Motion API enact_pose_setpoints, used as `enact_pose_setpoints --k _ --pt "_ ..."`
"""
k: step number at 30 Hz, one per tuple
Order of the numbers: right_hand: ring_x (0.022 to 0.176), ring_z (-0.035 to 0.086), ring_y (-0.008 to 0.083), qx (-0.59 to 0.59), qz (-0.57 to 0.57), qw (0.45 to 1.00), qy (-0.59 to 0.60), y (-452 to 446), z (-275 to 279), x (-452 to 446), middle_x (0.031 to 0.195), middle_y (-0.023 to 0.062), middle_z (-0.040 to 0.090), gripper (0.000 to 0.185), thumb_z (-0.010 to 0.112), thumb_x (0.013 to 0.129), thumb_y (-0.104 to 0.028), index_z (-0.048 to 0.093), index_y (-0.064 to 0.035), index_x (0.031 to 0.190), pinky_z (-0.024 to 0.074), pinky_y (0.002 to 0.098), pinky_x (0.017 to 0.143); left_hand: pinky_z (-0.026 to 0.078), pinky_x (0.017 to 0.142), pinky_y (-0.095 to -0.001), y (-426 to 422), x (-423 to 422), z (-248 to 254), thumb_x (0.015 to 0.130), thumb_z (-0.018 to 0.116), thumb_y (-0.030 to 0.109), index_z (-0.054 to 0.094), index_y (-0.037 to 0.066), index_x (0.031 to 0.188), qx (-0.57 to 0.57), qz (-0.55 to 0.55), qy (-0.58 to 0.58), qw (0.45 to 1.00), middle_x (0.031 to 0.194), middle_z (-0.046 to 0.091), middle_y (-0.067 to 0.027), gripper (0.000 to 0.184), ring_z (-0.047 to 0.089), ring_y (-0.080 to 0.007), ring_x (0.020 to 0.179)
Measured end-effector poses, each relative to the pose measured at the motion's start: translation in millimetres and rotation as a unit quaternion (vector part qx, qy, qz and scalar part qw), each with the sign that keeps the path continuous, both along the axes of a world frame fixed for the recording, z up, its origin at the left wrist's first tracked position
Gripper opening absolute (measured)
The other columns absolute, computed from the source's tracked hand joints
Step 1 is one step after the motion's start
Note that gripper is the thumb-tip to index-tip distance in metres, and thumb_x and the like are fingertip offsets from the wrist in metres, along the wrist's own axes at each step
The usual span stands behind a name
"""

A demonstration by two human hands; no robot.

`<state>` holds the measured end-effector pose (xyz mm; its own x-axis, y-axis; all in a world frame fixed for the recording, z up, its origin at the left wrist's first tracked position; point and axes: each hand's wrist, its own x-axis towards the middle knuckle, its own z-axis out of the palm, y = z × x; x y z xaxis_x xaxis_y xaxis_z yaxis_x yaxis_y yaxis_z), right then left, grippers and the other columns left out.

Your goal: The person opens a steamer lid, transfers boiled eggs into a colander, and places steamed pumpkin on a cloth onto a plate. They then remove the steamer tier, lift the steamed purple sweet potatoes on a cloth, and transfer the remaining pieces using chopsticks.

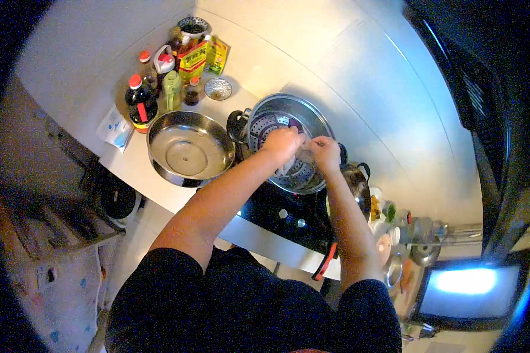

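Observation:
Both hands are over a steel steamer pot (pixel 320 115) on the stove. A perforated steamer plate (pixel 269 126) shows inside it, partly hidden by my hands. My left hand (pixel 282 144) is closed on a crumpled, whitish, thin cloth (pixel 286 167) that hangs down over the holes. My right hand (pixel 326 154) is just to the right, its fingertips pinched together near the pot's right side. Whether those fingertips hold the cloth's edge or something else is too small to tell.
Left of the pot stands a wide steel pan (pixel 191 154). Behind it are a dark sauce bottle (pixel 140 106), a green jug (pixel 172 91) and a small metal bowl (pixel 218 89). The black stove (pixel 271 209) has a red-handled pan (pixel 324 263) at its right. A range hood (pixel 453 70) overhangs the right.

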<state>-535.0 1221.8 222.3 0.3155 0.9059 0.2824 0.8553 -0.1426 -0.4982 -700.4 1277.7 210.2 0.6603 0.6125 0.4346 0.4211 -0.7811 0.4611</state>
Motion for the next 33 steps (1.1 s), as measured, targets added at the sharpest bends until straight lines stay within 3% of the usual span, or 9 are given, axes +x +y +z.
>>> enact_pose_setpoints --k 3,6,10,11,13,19,25,28,33 --pt "0.053 0.055 0.0130 -0.005 0.023 1.000 -0.011 -7 -5 -11 0.059 0.0080 0.060 0.011 0.064 0.065 -0.011 0.064 -0.0007 0.069 0.0429 0.0270 0.052 0.046 0.065 -0.0422 -2 6 -2 0.073 0.048 0.016 0.059 0.011 0.083 -0.023 -0.027 -0.005 0.999 0.076 0.055 -0.0149 0.016 0.058 -0.0310 0.077" --pt "0.059 0.060 0.0254 -0.073 -0.023 0.995 0.069 -15 -3 -13 0.065 0.0142 0.060 0.014 0.062 0.063 -0.017 0.064 -0.0042 0.067 0.0463 0.0324 0.058 0.046 0.067 -0.0431 -1 11 1 0.073 0.047 0.018 0.059 0.011 0.083 -0.034 -0.021 0.059 0.997 0.075 0.056 -0.0164 0.017 0.058 -0.0324 0.076" --pt "0.060 0.060 0.0251 -0.036 -0.023 0.994 0.101 -20 -14 -7 0.064 0.0133 0.060 0.016 0.064 0.062 -0.020 0.064 -0.0048 0.065 0.0466 0.0317 0.058 0.044 0.063 -0.0421 8 5 -6 0.072 0.048 0.018 0.056 0.009 0.074 -0.099 -0.039 -0.025 0.994 0.073 0.057 -0.0164 0.013 0.056 -0.0342 0.069" --pt "0.057 0.059 0.0218 -0.037 -0.018 0.994 0.106 -20 -16 -9 0.062 0.0119 0.061 0.016 0.065 0.062 -0.018 0.064 -0.0038 0.067 0.0462 0.0299 0.057 0.044 0.062 -0.0431 9 6 -5 0.067 0.052 0.010 0.058 0.007 0.071 -0.135 -0.046 -0.027 0.989 0.073 0.057 -0.0185 0.008 0.057 -0.0352 0.071" --pt "0.052 0.058 0.0153 -0.040 -0.009 0.992 0.116 -20 -21 -15 0.059 0.0091 0.061 0.016 0.068 0.062 -0.015 0.064 -0.0019 0.069 0.0453 0.0263 0.054 0.043 0.061 -0.0431 10 8 -11 0.065 0.055 0.009 0.057 0.008 0.069 -0.152 -0.063 -0.040 0.986 0.071 0.057 -0.0180 0.005 0.057 -0.0352 0.070" --pt "0.063 0.061 0.0264 0.018 0.026 0.998 -0.057 -25 -15 -36 0.067 0.0152 0.061 0.015 0.066 0.062 -0.016 0.064 -0.0039 0.072 0.0467 0.0318 0.060 0.042 0.056 -0.0434 14 6 -19 0.063 0.057 0.009 0.053 0.008 0.063 -0.110 -0.086 -0.043 0.989 0.068 0.055 -0.0170 0.004 0.055 -0.0355 0.066" --pt "0.070 0.060 0.0329 -0.083 0.005 0.993 0.079 -30 -12 -35 0.073 0.0187 0.061 0.017 0.061 0.065 -0.022 0.064 -0.0051 0.068 0.0476 0.0385 0.069 0.041 0.055 -0.0432 8 5 -17 0.063 0.058 0.010 0.052 0.007 0.062 -0.108 -0.103 -0.054 0.987 0.066 0.055 -0.0170 0.006 0.054 -0.0350 0.064" --pt "0.065 0.061 0.0249 -0.109 -0.015 0.991 0.080 -29 -13 -42 0.071 0.0168 0.061 0.019 0.065 0.061 -0.016 0.064 -0.0043 0.076 0.0469 0.0316 0.064 0.042 0.057 -0.0415 11 8 -20 0.063 0.059 0.009 0.054 0.008 0.065 -0.131 -0.111 -0.044 0.984 0.067 0.056 -0.0155 0.005 0.055 -0.0339 0.066" --pt "0.066 0.061 0.0248 -0.097 -0.011 0.990 0.104 -36 1 -50 0.071 0.0159 0.062 0.025 0.067 0.057 -0.019 0.063 -0.0037 0.077 0.0471 0.0317 0.065 0.043 0.058 -0.0395 11 7 -15 0.063 0.060 0.009 0.056 0.008 0.068 -0.139 -0.120 -0.004 0.983 0.069 0.058 -0.0149 0.006 0.056 -0.0333 0.068"
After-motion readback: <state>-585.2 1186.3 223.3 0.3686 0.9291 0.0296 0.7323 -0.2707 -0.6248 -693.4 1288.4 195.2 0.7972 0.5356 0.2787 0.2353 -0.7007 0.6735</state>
